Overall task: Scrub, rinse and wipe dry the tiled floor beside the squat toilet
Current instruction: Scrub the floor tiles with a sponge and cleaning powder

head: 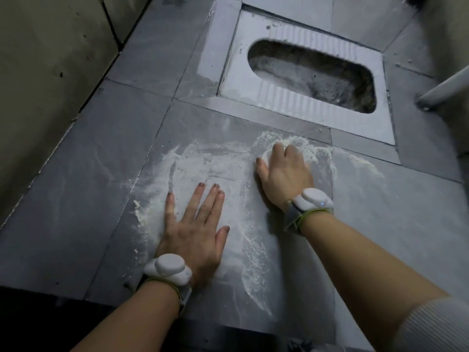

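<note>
The scrub step is in hand, by the look of it. The right hand (pixel 285 174) is curling its fingers over a small white scrubber (pixel 266 155), mostly hidden under the palm, and pressing it to the floor (pixel 380 212) just in front of the toilet (pixel 228 80). What kind of scrubber it is cannot be told. The left hand (pixel 195 224) is lying flat with its 5 fingers spread, bracing on the same tile and holding nothing.

White powder (pixel 203 161), or possibly foam, is lying in smears and arcs around and between both hands, thickest near the scrubber and along the left tile joint.

Next, the work is probably calling for wider strokes that are reaching the powder edges and the grout lines before any rinsing; no water source or cloth is showing.

The only container is the toilet bowl (pixel 314 77): it is looking dark and wet inside, its contents unclear.

A pale pipe (pixel 444 90) is crossing the right edge.
</note>
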Demonstrator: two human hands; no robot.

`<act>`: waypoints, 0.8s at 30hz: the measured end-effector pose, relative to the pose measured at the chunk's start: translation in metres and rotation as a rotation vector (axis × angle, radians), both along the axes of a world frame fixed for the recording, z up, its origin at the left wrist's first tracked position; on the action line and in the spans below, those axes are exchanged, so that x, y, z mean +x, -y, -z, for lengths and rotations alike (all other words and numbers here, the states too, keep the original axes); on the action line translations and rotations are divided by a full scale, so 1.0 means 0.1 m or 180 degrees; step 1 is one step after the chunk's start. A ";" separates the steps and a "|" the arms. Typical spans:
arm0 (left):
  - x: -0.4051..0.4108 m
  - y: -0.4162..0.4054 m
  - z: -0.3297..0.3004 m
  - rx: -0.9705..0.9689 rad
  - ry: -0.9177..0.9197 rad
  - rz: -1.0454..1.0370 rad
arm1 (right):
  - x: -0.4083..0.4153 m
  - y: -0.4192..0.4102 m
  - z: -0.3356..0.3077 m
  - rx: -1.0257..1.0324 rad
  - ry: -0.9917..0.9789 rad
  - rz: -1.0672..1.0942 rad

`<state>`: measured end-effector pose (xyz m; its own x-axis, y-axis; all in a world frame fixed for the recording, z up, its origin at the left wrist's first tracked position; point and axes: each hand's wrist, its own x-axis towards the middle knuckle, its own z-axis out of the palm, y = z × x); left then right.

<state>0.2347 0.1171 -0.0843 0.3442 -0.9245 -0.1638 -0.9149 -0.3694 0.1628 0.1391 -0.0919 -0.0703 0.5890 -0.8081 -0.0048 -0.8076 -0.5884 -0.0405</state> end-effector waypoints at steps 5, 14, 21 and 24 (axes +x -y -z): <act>-0.01 0.00 0.00 0.0095 0.0050 0.0005 | -0.60 -0.59 -0.08 0.0153 0.0048 -0.0431; 0.07 0.00 -0.07 0.0231 -0.0246 0.0071 | -1.04 -1.70 -0.18 0.0375 -0.0194 -0.0507; 0.28 -0.25 -0.01 0.0147 -0.0046 -0.0180 | -0.85 -1.80 -0.16 0.0311 -0.0052 -0.0956; 0.28 -0.27 0.06 0.0033 0.0078 -0.0231 | -0.63 -1.75 -0.11 0.0292 -0.0029 -0.1187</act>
<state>0.2629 0.1440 -0.0899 0.4144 -0.8952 -0.1639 -0.8893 -0.4366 0.1364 0.0760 0.0827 -0.0590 0.8421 -0.5343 -0.0736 -0.5393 -0.8361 -0.1004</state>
